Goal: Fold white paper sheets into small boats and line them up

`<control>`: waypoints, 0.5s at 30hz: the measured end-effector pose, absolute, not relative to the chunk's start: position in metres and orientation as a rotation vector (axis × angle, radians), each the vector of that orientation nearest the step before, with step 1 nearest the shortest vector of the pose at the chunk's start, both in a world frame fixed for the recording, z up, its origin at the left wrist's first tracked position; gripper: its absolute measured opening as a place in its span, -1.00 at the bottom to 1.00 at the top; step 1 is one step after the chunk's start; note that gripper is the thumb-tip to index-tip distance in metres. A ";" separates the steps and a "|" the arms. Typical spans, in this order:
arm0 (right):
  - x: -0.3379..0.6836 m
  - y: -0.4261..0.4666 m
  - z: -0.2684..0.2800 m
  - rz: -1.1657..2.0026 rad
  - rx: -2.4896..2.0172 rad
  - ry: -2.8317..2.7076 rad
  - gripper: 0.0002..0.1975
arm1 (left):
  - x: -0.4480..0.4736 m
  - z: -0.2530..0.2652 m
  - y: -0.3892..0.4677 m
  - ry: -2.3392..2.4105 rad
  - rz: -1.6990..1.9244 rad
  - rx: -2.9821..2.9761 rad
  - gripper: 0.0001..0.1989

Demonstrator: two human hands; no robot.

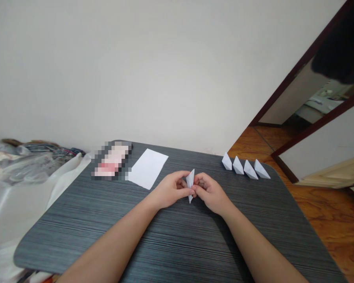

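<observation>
Between my hands, over the middle of the dark table, a small folded white paper piece [190, 179] stands on end, pointed at top and bottom. My left hand [172, 189] pinches it from the left, thumb across its front. From the right, my right hand [209, 192] grips its edge with thumb and curled fingers. The fingertips hide part of the folds. Several similar folded paper shapes [238, 165] sit in a row near the table's back right edge. A flat white paper sheet [149, 168] lies behind and left of my left hand.
The dark wood-grain table [177, 243] has rounded corners and meets a pale wall [165, 78]. A pixelated object [112, 159] lies at its back left. Plastic-covered items [35, 157] are heaped left of the table. At right are wooden flooring [315, 212] and a doorway.
</observation>
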State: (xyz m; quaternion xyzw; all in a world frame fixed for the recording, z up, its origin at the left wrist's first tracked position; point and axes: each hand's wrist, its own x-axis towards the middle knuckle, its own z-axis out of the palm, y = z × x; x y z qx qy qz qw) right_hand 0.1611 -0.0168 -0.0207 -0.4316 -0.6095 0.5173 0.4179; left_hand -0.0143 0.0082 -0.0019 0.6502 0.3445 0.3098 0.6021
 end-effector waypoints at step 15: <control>0.162 -0.020 -0.014 0.849 -1.329 -1.825 -0.90 | -0.014 -0.010 0.009 0.817 0.785 1.575 -0.50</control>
